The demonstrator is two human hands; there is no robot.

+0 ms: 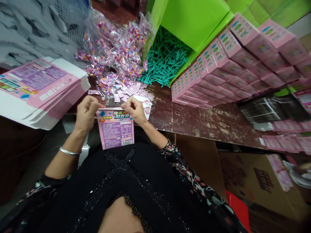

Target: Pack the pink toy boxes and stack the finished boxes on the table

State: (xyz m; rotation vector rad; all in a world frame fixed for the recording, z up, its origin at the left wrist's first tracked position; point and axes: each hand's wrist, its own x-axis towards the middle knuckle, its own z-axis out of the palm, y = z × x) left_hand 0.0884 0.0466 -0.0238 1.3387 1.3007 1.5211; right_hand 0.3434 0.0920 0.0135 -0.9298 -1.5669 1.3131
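A pink and purple printed carton hangs upright in front of my body, at the table's near edge. My left hand is closed at its upper left corner, thumb and forefinger pinched together. At the upper right corner my right hand pinches the top edge, its fingers curled. Just beyond the carton lie small pink sachets and a white printed sheet, partly covered by my right hand. Clear bags of colourful beads are heaped behind the sachets.
On the left rests a stack of flat cartons. A lime-green bin holds many teal sticks. Rows of pink boxes stand on the worn brown table to the right. Below is a cardboard box; another person's hand shows at far right.
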